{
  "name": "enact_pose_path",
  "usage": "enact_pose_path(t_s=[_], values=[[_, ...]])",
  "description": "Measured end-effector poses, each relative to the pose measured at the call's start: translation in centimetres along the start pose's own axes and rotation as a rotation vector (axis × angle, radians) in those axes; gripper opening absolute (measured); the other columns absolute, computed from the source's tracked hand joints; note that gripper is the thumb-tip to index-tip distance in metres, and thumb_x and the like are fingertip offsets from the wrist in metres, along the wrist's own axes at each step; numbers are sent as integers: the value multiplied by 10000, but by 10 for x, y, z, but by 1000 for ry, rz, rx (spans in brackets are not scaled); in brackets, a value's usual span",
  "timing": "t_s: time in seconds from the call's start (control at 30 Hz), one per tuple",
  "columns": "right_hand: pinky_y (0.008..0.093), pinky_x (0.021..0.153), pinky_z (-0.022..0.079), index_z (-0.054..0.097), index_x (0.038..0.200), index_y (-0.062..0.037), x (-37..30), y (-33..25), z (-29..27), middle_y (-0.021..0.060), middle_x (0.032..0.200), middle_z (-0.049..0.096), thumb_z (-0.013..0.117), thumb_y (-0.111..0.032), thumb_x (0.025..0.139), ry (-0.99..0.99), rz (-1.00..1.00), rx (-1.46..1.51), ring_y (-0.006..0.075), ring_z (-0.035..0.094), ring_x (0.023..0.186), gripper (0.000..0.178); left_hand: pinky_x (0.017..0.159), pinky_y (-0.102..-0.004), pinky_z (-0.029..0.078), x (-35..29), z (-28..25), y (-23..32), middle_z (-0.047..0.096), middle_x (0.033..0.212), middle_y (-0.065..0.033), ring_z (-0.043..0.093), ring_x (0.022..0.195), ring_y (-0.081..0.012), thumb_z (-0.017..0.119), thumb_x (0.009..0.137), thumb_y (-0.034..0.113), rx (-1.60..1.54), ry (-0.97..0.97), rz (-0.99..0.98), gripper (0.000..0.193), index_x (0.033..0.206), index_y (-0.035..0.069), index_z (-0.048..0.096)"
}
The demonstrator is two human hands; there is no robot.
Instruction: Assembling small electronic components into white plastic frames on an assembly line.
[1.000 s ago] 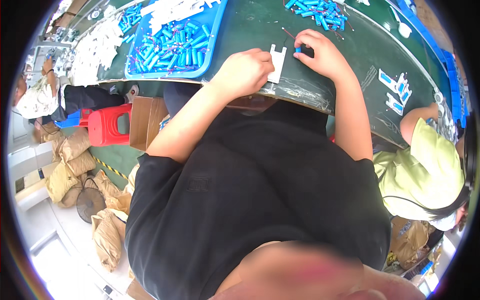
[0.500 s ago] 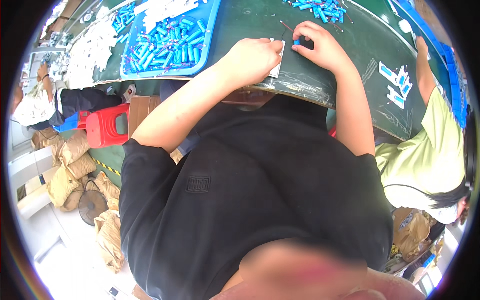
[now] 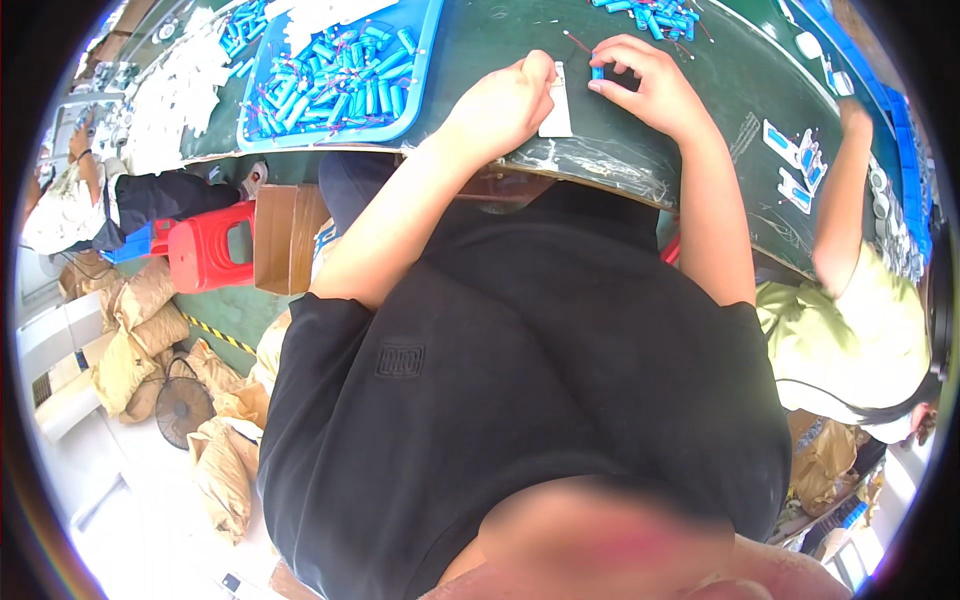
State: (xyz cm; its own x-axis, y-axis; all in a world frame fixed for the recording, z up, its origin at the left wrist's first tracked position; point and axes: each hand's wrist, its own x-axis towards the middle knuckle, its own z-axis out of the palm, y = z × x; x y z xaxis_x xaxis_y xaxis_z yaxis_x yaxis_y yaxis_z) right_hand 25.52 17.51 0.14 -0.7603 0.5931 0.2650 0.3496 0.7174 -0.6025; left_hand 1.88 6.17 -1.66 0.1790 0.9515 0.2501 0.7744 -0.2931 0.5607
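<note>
A white flat plastic piece [image 3: 556,112] lies near the table's front edge, beside the fingers of my left hand [image 3: 503,105]. That hand is closed in a pinch with its knuckles up; what its fingertips hold is hidden. My right hand [image 3: 655,88], a little to the right, pinches a small blue cylindrical cell [image 3: 597,74] between thumb and fingers. A thin red wire [image 3: 575,41] shows just beyond the cell.
A blue tray [image 3: 428,60] of blue cells with wires stands left of my hands, beside heaped white plastic pieces [image 3: 190,85]. More cells [image 3: 665,18] lie at the far side. White holders with blue cells [image 3: 797,165] lie right, near a co-worker's arm [image 3: 845,195].
My left hand has shifted up and slightly left, uncovering more of the white piece. My right hand keeps its pinch on the blue cell. The co-worker's arm at right has moved.
</note>
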Motion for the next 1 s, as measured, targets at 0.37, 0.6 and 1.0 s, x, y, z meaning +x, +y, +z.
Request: enact_pose_path(t_s=[0.37, 0.6, 1.0], values=[[390, 986, 571, 774, 1103, -54, -26, -42, 34, 90, 1213, 742, 882, -77, 809, 134, -80, 135, 290, 717, 1128, 314, 552, -290, 559, -80, -71, 9, 624, 826, -38, 650, 698, -104, 540, 1050, 71, -660, -814, -303, 38, 1052, 39, 562], [404, 968, 577, 774, 1110, -51, -21, -43, 52, 81, 1216, 746, 899, -110, 794, 112, -55, 80, 293, 699, 1123, 345, 685, -402, 611, -112, 14, -77, 713, 964, -151, 728, 766, -238, 557, 1086, 147, -432, -410, -715, 306, 1362, 43, 638], [489, 998, 537, 688, 1147, -63, -98, -28, -38, 188, 1239, 656, 885, -232, 816, 87, 368, -534, 422, 646, 1174, 420, 1096, -481, 502, -110, -2, -67, 680, 1381, -229, 623, 1307, -410, 643, 1022, 252, -47, -686, -302, 410, 1386, 65, 669]])
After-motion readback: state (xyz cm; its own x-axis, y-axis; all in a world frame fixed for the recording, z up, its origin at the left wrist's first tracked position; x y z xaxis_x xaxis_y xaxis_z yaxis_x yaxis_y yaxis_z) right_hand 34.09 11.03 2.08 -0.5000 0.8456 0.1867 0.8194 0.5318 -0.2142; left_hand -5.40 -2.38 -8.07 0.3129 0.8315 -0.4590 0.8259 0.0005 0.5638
